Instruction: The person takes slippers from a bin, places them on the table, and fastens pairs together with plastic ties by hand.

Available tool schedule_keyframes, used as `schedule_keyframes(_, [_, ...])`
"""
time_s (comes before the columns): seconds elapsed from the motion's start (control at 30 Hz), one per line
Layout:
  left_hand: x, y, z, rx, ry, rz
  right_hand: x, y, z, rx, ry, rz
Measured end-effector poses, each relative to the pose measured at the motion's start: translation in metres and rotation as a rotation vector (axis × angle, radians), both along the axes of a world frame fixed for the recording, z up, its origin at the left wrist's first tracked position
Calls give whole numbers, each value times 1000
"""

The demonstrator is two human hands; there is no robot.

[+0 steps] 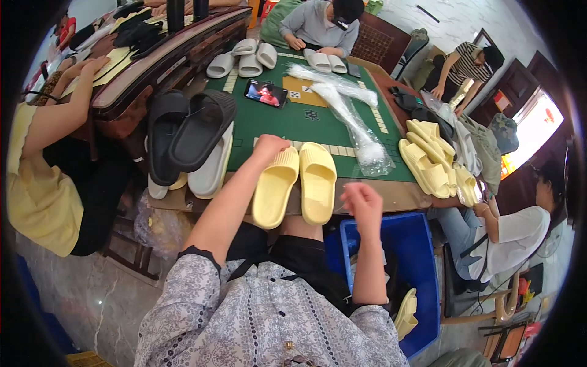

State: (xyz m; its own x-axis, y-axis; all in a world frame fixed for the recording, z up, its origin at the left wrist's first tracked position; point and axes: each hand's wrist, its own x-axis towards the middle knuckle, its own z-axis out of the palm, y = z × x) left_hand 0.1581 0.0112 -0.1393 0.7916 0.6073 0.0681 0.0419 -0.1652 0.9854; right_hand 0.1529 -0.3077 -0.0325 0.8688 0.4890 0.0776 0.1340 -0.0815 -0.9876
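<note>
A pair of pale yellow slide slippers lies side by side at the table's near edge, toes pointing away from me: the left slipper and the right slipper. At the toe of the left one is my left hand, its fingers closed; whatever they may hold is hidden. My right hand hovers to the right of the pair, apart from it, with fingers pinched together. Anything between those fingertips is too small to make out. Beyond the slippers, a bundle of thin white strands in clear plastic stretches across the green tabletop.
Black slippers are stacked over light grey ones on the left. More yellow slippers are piled at right. A phone leans mid-table. Beneath the right edge stands a blue bin. Several people work around the table.
</note>
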Motion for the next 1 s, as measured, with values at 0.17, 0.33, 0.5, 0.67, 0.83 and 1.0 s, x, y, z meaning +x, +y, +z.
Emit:
schedule_keyframes(0.17, [0, -34, 41, 453, 466, -114, 8, 6, -36, -462, -185, 12])
schedule_keyframes(0.33, [22, -61, 49, 560, 586, -24, 33, 41, -57, -774, -638, -106])
schedule_keyframes(0.5, [40, -71, 23, 182, -244, -239, 40, 87, -64, -781, -782, -216])
schedule_keyframes(0.67, [35, -69, 14, 164, -151, -287, 37, 88, -77, -675, -762, -250])
schedule_keyframes(0.83, [22, -76, 24, 208, -59, -424, 20, 72, -79, -655, -750, -233])
schedule_keyframes(1.0, [24, -74, 19, 281, -56, -432, 20, 74, -86, -570, -774, -281])
